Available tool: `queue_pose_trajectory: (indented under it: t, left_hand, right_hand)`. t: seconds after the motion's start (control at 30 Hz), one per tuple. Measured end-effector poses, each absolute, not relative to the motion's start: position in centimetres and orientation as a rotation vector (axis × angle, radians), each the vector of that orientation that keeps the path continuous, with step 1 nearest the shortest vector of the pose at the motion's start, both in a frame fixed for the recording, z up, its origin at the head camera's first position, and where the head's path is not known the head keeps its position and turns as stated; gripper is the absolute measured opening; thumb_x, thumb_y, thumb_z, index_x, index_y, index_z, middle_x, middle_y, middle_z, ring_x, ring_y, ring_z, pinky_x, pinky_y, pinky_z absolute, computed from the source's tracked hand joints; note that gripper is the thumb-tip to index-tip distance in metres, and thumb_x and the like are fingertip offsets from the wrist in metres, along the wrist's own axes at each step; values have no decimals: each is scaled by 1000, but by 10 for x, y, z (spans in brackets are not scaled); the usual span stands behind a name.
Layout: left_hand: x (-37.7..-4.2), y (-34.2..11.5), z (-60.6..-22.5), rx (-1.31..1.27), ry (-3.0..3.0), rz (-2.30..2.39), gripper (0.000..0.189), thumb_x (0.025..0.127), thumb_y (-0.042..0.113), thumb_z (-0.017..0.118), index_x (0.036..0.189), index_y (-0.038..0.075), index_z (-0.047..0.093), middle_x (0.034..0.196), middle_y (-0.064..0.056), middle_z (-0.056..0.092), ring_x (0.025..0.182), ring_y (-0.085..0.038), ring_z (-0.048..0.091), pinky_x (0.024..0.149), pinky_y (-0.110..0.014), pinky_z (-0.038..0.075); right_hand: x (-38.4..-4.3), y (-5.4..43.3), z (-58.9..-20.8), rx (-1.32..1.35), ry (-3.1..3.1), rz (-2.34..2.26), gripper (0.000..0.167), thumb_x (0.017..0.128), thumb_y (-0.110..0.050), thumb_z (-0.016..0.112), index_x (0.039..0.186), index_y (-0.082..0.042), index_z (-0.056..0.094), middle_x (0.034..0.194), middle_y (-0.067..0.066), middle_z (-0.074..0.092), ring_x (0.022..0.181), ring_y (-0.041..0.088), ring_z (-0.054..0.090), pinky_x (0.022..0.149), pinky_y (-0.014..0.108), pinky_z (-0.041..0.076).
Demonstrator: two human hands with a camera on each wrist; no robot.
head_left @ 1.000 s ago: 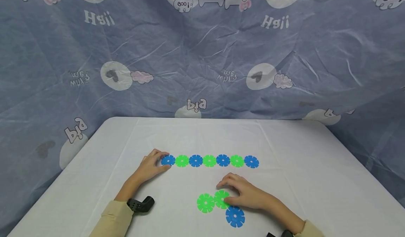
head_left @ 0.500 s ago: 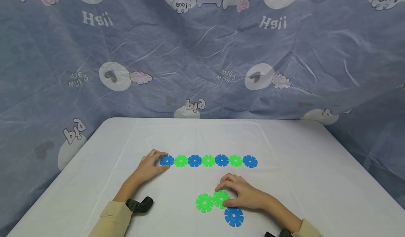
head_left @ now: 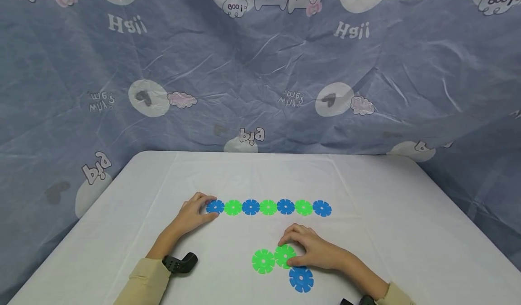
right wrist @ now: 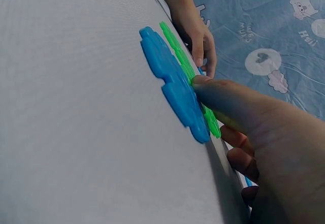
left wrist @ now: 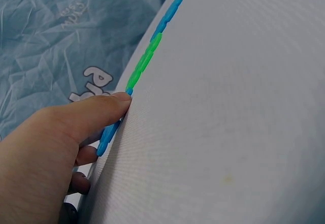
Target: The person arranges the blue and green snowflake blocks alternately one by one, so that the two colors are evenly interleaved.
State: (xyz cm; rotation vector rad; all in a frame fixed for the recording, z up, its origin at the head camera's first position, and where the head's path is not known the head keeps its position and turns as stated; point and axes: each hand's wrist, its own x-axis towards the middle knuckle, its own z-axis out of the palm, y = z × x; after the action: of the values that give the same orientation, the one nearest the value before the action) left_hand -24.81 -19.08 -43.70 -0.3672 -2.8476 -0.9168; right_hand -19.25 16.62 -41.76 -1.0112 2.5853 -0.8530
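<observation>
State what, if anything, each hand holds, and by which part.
The left hand pinches the leftmost blue disc, the right hand the near green pair's right disc, each by its rim.

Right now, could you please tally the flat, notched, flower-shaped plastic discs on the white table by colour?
Blue flower-shaped plastic discs: 5 (4 in the far row, 1 nearer the person)
Green flower-shaped plastic discs: 5 (3 in the far row, 2 nearer the person)
Total: 10
</observation>
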Motion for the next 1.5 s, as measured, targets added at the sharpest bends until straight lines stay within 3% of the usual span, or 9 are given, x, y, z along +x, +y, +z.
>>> queue_pose_trajectory:
  t: [0.33,0.6,0.87,1.0,1.13,1.3,1.5]
  left_hand:
    - [-250,-191,-438,-372,-2850,-910,51,77,42,67,119,13,58,111,-6,53,100,-21,49,78,-32,31]
    - [-250,-191,-438,-371,-2851,-916,50,77,42,67,119,14,59,111,-5,53,100,-21,49,79,-33,31]
    - [-250,-191,-438,-373,-2851,-915,50,78,41,66,119,14,58,112,-6,53,101,-21,49,79,-33,31]
    - [-250,-191,-439,-370,-2851,-914,51,78,42,66,119,14,58,111,-5,53,101,-20,50,78,-32,31]
    - [-250,-192,-439,-365,-2852,-910,51,78,42,66,119,13,58,109,-5,53,100,-20,50,76,-31,30]
    - [-251,-192,-440,-367,-2850,-906,50,78,42,66,119,14,58,110,-5,52,100,-20,50,76,-30,30]
    - [-252,-193,-440,-366,-2853,-909,51,78,43,66,119,14,58,110,-5,52,101,-20,50,77,-31,30]
  right_hand:
    - [-191,166,-418,-1019,2603,-820,40,74,-53,66,109,-37,53,110,-18,44,107,6,38,91,39,32]
    - [-187,164,-415,-893,2479,-980,42,75,-39,71,109,-31,48,93,-11,46,90,6,37,76,25,31]
    - [-186,162,-415,-864,2397,-1089,38,78,-32,69,110,-30,49,99,-8,51,93,10,42,79,23,36]
    - [-190,163,-413,-891,2344,-1213,30,82,-26,66,109,-23,52,93,-5,57,80,5,47,70,20,39]
    - [-197,169,-408,-879,2363,-1293,29,83,-22,65,110,-16,56,84,-4,57,66,2,43,59,18,38]
    - [-209,184,-399,-739,2463,-1326,36,83,-25,65,116,-12,56,88,0,54,66,4,43,59,20,39]
    - [-226,212,-393,-581,2554,-1392,40,85,-26,63,121,-10,53,101,7,59,80,8,55,68,26,44]
